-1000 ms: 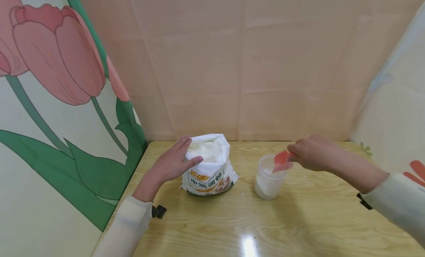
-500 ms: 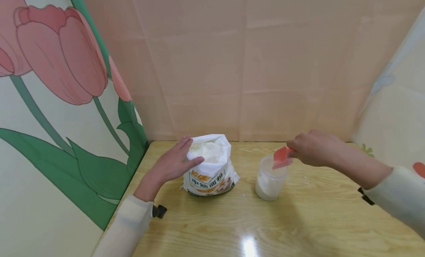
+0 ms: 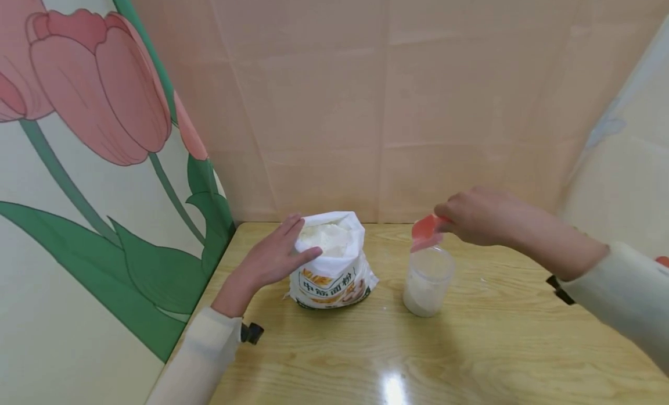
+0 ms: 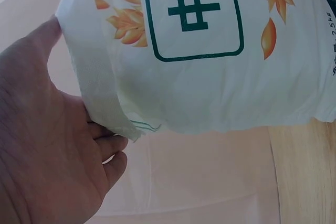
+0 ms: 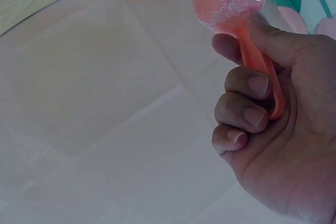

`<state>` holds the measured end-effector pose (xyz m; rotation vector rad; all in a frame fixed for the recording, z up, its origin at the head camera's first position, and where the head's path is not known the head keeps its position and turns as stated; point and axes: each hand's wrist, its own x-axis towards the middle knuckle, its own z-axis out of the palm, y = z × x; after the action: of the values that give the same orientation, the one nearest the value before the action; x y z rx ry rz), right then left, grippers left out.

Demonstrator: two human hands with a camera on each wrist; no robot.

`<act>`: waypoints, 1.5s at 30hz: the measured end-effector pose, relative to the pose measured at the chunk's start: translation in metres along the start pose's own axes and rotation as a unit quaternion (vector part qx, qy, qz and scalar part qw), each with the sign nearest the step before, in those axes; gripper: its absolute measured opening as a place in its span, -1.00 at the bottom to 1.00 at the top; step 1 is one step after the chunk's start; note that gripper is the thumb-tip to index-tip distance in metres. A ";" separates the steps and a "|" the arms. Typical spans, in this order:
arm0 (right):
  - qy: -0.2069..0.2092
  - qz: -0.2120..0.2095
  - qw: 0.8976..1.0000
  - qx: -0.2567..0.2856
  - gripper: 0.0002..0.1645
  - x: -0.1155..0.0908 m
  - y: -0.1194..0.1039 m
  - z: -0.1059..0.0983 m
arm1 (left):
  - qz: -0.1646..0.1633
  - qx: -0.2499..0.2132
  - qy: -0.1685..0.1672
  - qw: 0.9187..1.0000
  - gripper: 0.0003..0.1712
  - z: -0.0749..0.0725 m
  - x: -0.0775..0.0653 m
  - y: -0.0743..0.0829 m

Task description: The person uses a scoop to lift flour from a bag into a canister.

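My left hand [image 3: 269, 258] grips the upper left rim of a white flour bag [image 3: 330, 287]. Its thumb and fingers spread along the folded edge, with some fingers partly hidden behind the bag [image 4: 194, 90] in the left wrist view. White flour [image 3: 328, 237] shows in the bag's mouth. My right hand [image 3: 481, 216] holds a red-pink plastic scoop [image 3: 425, 228] by its handle, fingers curled round it. Flour dust clings to the scoop's bowl [image 5: 228, 6] in the right wrist view. Just below the scoop stands a clear plastic cup [image 3: 428, 283], partly filled with flour.
The bag and cup stand apart on a light wood table [image 3: 334, 347]. A peach cloth backdrop [image 3: 381, 103] hangs behind the table. At the left rises a panel with printed tulips [image 3: 104, 91], and a pale panel [image 3: 622, 178] borders the right side.
My right hand has moved left and up with the scoop, from over the cup's right side to above its back left rim. The left hand and the bag have stayed in place.
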<state>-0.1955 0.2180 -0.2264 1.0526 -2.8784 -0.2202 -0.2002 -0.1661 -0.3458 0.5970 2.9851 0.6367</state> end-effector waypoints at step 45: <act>-0.170 -0.030 0.982 -0.078 -0.81 0.144 -0.097 -0.036 | -0.001 0.005 0.005 1.000 0.22 -0.002 0.003 0.002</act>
<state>-0.2394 0.0476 -0.2038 1.1750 -3.0544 -0.6808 -0.2028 -0.1640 -0.3431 0.5942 2.9985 0.6274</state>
